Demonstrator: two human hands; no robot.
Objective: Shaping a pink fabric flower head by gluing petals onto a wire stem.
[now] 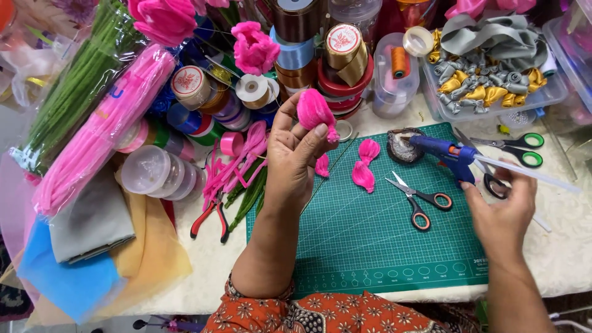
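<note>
Left hand (295,161): I see it raised over the counter (567,246), fingers closed on a pink petal bud (316,112); whatever stem it has is hidden behind the fingers.
Right hand (502,213): wrapped around the blue glue gun (449,155); its handle is covered by the hand, nozzle pointing left.
Glue stick (530,174): pale rod jutting out behind the gun.
Dish (402,145): small, dark, at the nozzle; I can't make out its contents.
Loose petals (364,165): two pink ones on the green cutting mat (370,246).
Scissors (419,198): orange-handled, open, between the hands.
Ribbon spools (308,55): stacked behind, partly overlapping.
</note>
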